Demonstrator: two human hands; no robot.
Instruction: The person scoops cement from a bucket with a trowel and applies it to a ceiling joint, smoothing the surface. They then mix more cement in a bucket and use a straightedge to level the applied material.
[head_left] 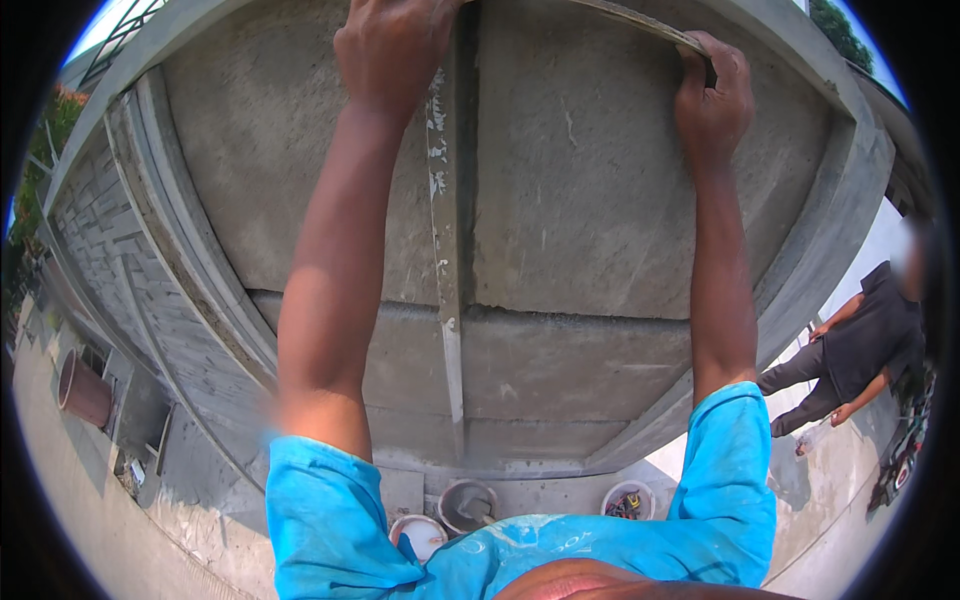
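Note:
Both my arms reach up against a grey cement wall. My right hand is closed, pinching the right end of a long thin strip between thumb and fingers. The strip runs along the top of the view, partly out of the picture. My left hand is curled near the strip's other end, its fingertips cut off by the upper edge. Between my arms, a dark upright groove divides the wall, with a narrow band spotted with white along its left side.
Below stand a bucket of grey mix, a bucket of whitish liquid and a bucket of tools. A person in dark clothes stands at right. Raised frame edges border the wall; a reddish-brown bucket is far left.

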